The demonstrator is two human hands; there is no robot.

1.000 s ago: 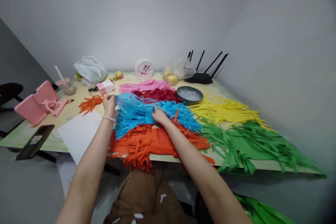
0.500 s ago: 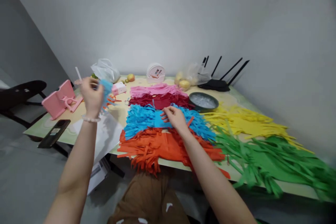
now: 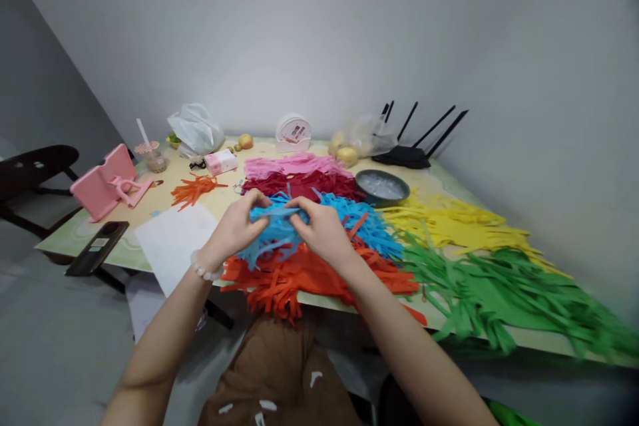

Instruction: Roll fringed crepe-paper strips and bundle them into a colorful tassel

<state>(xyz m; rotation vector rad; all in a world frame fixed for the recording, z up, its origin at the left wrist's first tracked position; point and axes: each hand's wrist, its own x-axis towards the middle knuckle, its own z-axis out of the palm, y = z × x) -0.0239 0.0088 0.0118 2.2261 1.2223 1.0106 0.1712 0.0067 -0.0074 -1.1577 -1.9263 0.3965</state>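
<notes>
- Blue fringed paper sits bunched between both hands, raised just off the stack at the near middle of the table.
- Left hand pinches the paper's left end in a closed grip; right hand pinches the right end the same way, with the fingertips of both nearly meeting on top.
- More blue fringe trails from the right hand toward 2 o'clock and lies on the orange fringed sheet, which spreads below the hands at 6 o'clock and hangs over the table edge.
- Done, by the look of it: every coloured sheet is already cut into strips. The dark red sheet and pink sheet lie at 12 o'clock, the yellow sheet at 2 o'clock and the green sheet at 4 o'clock.
- Left, as I judge it: only the blue piece is being gathered; the other colours lie flat and unhandled.
- Around the hands: a grey bowl at 1 o'clock, a white sheet at 9 o'clock, loose orange strips at 10 o'clock, and a phone further out at 9 o'clock.
- Nothing blocks the hands, though the overlapping fringes could snag one another.
</notes>
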